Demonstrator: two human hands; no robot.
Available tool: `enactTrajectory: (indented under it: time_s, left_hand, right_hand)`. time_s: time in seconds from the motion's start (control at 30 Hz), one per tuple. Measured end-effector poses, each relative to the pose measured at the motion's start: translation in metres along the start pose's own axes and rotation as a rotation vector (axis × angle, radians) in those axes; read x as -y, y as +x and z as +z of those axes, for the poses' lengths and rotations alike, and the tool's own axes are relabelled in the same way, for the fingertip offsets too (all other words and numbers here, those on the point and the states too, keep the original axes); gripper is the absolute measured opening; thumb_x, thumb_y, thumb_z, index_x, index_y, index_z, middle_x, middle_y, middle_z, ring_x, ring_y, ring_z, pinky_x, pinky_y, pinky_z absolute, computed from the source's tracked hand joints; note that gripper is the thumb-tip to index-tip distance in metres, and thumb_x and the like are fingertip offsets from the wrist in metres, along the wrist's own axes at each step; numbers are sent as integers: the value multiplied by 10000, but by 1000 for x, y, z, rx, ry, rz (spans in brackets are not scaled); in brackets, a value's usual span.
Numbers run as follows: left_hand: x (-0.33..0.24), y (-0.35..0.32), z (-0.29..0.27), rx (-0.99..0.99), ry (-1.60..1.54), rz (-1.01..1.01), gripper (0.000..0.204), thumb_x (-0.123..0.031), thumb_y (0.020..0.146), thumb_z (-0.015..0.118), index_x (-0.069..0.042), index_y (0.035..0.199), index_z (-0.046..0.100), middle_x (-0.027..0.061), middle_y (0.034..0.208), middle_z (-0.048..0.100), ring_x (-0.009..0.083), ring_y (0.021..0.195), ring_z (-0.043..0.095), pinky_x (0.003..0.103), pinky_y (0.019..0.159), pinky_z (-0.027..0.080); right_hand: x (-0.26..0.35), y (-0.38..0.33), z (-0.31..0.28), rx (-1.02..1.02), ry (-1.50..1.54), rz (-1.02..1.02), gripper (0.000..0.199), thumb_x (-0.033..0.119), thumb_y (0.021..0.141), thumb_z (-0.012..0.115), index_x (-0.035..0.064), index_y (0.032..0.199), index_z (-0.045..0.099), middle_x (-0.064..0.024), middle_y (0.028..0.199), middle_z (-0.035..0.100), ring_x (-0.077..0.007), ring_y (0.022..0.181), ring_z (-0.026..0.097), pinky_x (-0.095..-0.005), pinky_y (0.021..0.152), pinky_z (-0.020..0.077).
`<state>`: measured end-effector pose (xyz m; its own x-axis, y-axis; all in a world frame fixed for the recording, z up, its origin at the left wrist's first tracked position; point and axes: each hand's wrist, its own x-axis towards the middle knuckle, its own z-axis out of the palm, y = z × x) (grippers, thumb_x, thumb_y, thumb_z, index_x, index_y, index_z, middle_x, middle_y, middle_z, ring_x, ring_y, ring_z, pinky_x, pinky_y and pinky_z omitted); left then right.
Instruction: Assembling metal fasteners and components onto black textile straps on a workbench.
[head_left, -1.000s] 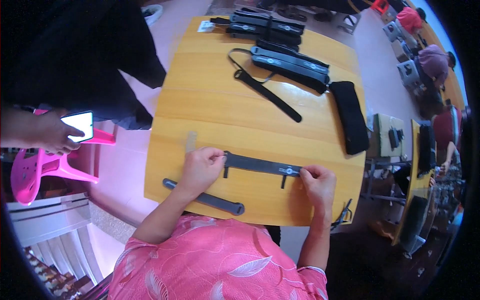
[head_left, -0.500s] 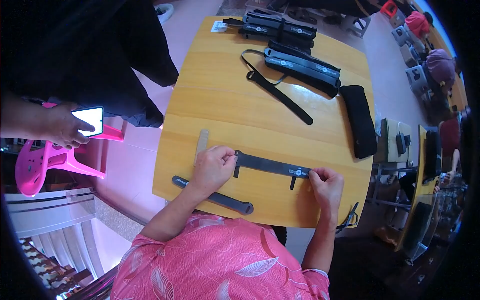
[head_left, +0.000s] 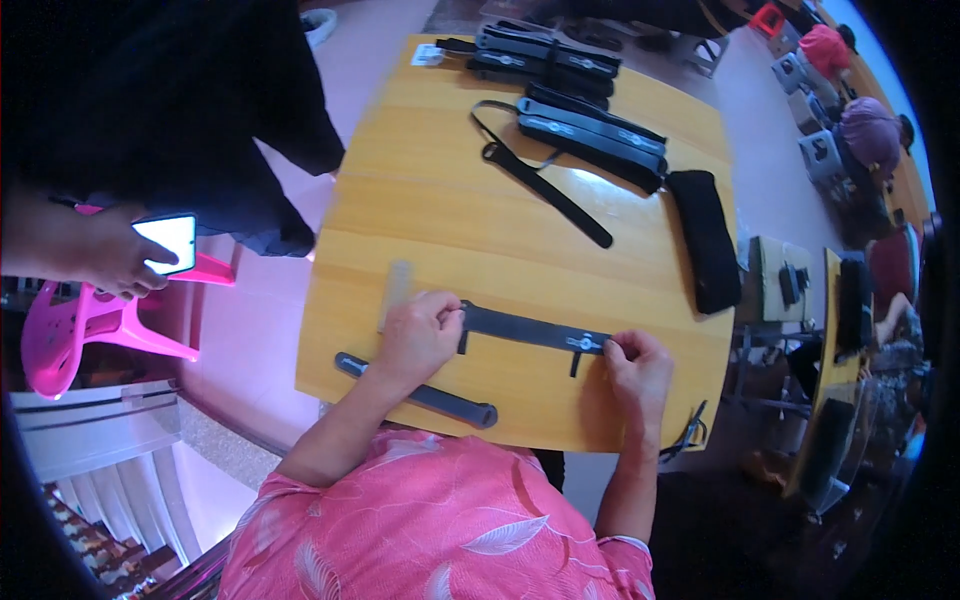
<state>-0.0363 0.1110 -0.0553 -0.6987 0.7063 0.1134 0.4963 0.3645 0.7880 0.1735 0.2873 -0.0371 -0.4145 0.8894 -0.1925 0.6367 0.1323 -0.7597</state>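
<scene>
A flat dark grey strap (head_left: 530, 330) lies across the near part of the yellow wooden table (head_left: 440, 210). My left hand (head_left: 418, 338) presses on its left end, fingers curled over it. My right hand (head_left: 637, 368) pinches the strap's right end beside a small pale mark and a short tab hanging down. A dark rolled tube (head_left: 425, 395) lies under my left forearm near the table's front edge. A pale ruler-like strip (head_left: 396, 290) sits just left of my left hand.
Several stacked dark straps (head_left: 560, 70) and a loose long strap (head_left: 545, 190) lie at the far side, a black pouch (head_left: 705, 240) at the right. A person in dark clothes holds a phone (head_left: 168, 240) at left, by a pink stool (head_left: 70, 325).
Both hands stay on the strap's ends; the view has shifted a little, so the table sits lower and more to the right in the picture.
</scene>
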Motion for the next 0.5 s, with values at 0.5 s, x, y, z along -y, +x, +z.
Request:
enactTrajectory:
  time_s: [0.5]
  left_hand:
    - [-3,2,-20,168,-7,-145,124,-95,806,605,-2,886,617,199,743,600,348,700,597,410,649,474]
  right_hand:
    - [-6,1,2,-89,-181,-86,144,135,736,685,33,794,601,-122,609,596,-267,586,613,-364,572,477]
